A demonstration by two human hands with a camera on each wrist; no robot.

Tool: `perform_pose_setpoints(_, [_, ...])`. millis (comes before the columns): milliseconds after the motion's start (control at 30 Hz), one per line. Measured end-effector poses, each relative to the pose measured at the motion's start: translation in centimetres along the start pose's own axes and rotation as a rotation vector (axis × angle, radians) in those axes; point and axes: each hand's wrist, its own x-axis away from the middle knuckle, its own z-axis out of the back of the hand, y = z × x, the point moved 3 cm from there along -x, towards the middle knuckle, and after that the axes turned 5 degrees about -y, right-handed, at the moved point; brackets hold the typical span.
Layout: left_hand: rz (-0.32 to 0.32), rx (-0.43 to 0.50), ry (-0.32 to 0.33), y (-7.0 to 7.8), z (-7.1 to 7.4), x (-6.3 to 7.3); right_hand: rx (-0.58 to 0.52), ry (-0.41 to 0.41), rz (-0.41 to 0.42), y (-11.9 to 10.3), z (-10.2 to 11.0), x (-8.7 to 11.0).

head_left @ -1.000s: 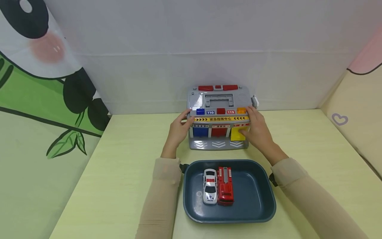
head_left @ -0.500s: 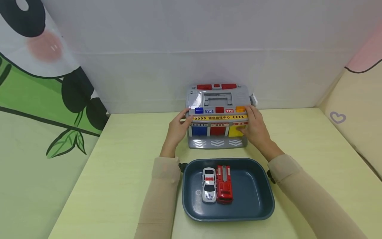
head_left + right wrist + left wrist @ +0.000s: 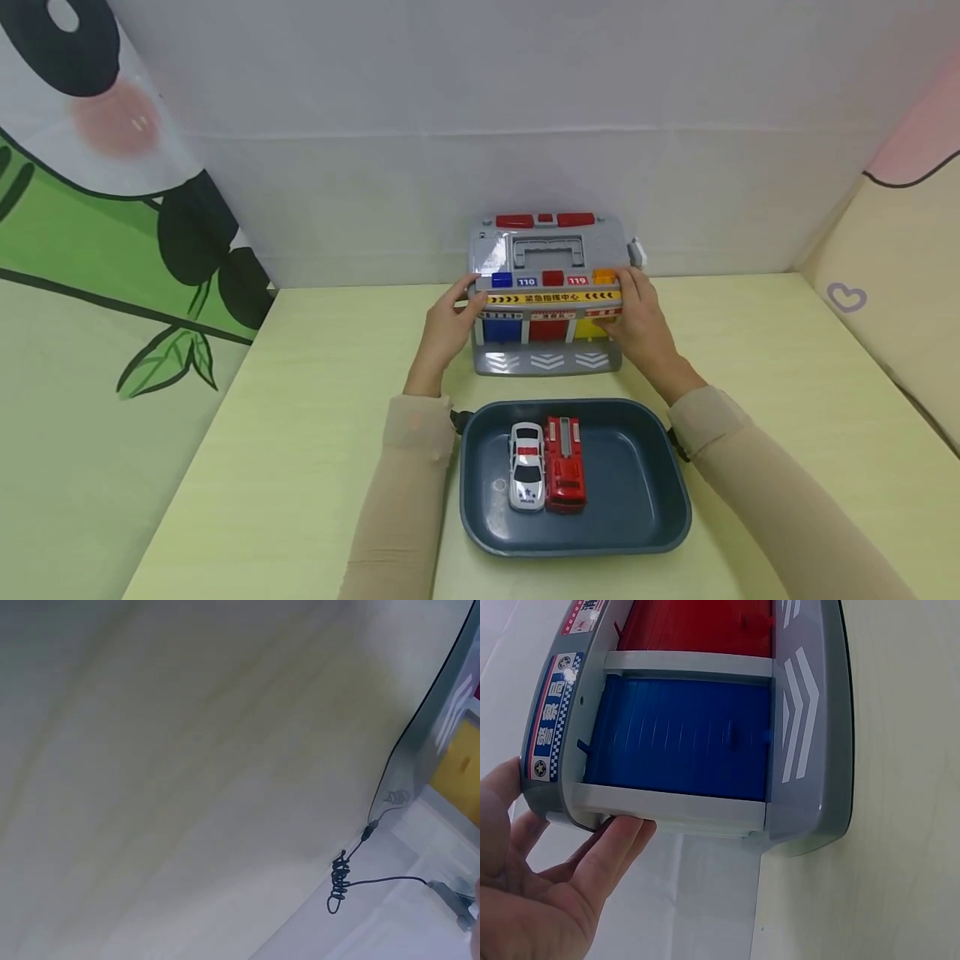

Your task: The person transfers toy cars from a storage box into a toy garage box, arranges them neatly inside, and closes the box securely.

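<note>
A grey toy garage (image 3: 551,297) stands against the back wall, with a blue door (image 3: 502,331), a red door (image 3: 548,331) and a yellow door (image 3: 589,330) in its front. My left hand (image 3: 445,333) grips its left side, thumb toward the front edge. In the left wrist view, fingers of the left hand (image 3: 547,889) curl round the roof corner beside the lowered blue door (image 3: 679,739). My right hand (image 3: 647,325) holds the right side, its thumb at the yellow door. The right wrist view shows only a sliver of that hand.
A dark blue tray (image 3: 660,500) stands in front of the garage. Inside lie a white toy police car (image 3: 527,467) and a red toy fire truck (image 3: 565,467), side by side. A coiled dark cord (image 3: 339,881) hangs by the garage's right side.
The yellow door has swung inward under my right thumb, from sticking out over the ramp to nearly in line with the other doors. My left hand has kept its grip.
</note>
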Motion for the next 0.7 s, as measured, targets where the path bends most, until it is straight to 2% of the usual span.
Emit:
perform_pose_setpoints(133, [-0.002,0.005,0.001,-0.1,0.0,0.0,-0.004,-0.008,-0.009,-0.1,0.0,0.0])
perform_pose_setpoints(400, [-0.003,0.009,-0.002,-0.2,-0.1,-0.1,-0.023,-0.081,-0.107,-0.5,0.4,0.1])
perform_pose_setpoints(700, [-0.005,0.007,-0.003,-0.1,-0.1,-0.1,-0.005,-0.077,-0.062,-1.6,1.6,-0.5])
